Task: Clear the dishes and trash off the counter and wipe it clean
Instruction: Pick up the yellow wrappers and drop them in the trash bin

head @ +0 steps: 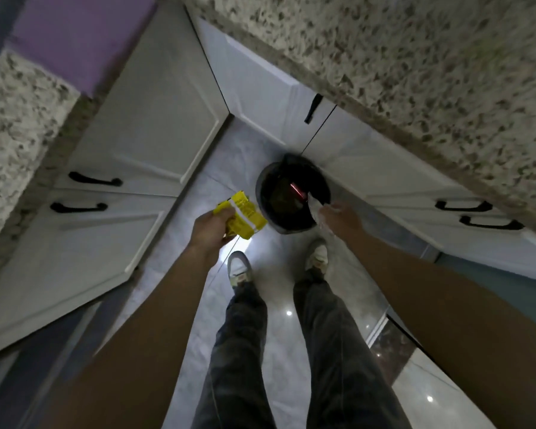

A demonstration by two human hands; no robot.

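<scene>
A round black trash bin stands on the floor in the corner between the cabinets, with dark trash and a red strip inside. My left hand grips a crumpled yellow wrapper just left of the bin's rim. My right hand holds a crumpled white paper over the bin's right rim. The speckled granite counter runs above on the right and also on the left.
White cabinet doors with black handles line both sides of the corner. A purple item lies on the left counter. My legs and white shoes stand on the glossy tiled floor just before the bin.
</scene>
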